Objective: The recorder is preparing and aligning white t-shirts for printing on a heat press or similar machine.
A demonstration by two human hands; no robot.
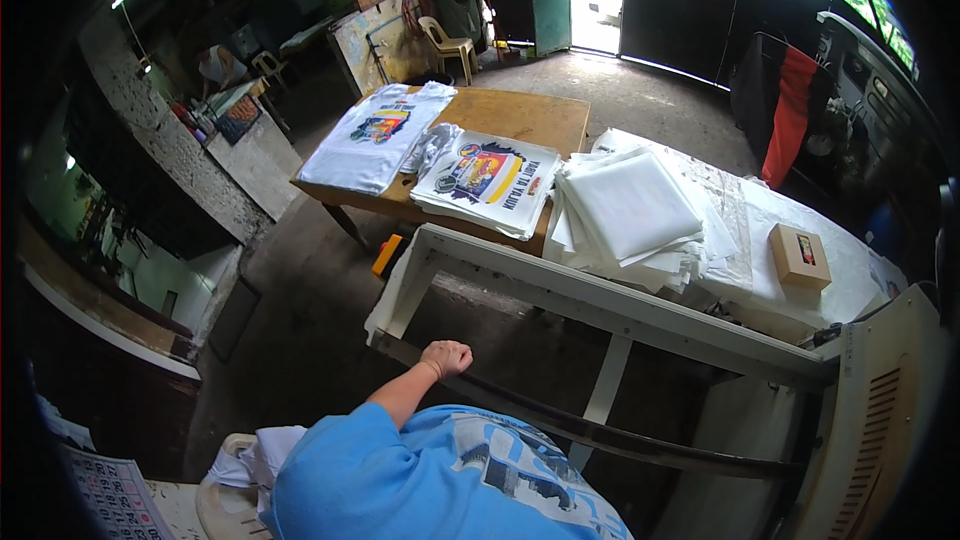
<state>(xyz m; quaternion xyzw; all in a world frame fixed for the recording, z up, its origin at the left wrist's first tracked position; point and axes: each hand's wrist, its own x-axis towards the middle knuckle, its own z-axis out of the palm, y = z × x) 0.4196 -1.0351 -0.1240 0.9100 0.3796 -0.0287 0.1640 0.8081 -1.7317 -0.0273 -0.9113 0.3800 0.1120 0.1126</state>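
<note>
My left hand [447, 358] is closed like a fist at the dark front rail [610, 432] of a long cream metal frame. Its curled fingers hide whatever they may hold, and I cannot tell whether they grip the rail. Blue shirt cloth [400, 480] covers my arm down to the elbow. My right hand is out of view. Beyond the frame, a stack of printed white sheets [490, 185] lies on a wooden table [510, 110]. White printed cloths [375, 135] lie to its left, and a pile of plain white sheets [640, 205] to its right.
A cardboard box [798, 258] sits on the white-covered table [735, 205] at the right. The machine's vented housing [875, 420] closes off the right side. At the lower left stands a plastic chair [225, 505] with white cloth. Another person [222, 68] is far back left.
</note>
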